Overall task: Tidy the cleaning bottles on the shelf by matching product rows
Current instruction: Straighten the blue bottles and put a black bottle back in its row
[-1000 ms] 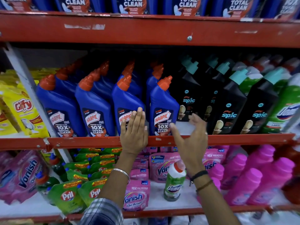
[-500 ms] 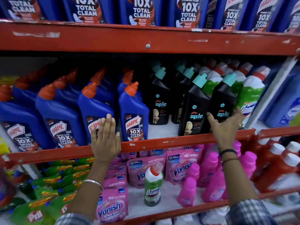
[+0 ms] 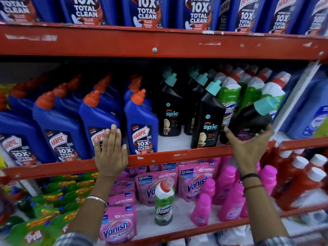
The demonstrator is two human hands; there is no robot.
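The right hand [image 3: 248, 148] holds a black plastic Spic bottle with a teal cap [image 3: 252, 119], its fingers closed around the base; the bottle is tilted to the right, in front of the green Domex bottles [image 3: 230, 96] on the middle red metal shelf [image 3: 159, 159]. The left hand [image 3: 111, 151] rests flat, fingers spread, against a blue Harpic bottle [image 3: 99, 118]. The tilted bottle could knock the Domex neighbours over, because the rows stand tightly. A store aisle, painted shelves chipped.

On the lower shelf you see pink Vanish pouches [image 3: 116, 226] at the front edge, green Pril pouches [image 3: 35, 233] at its left end.
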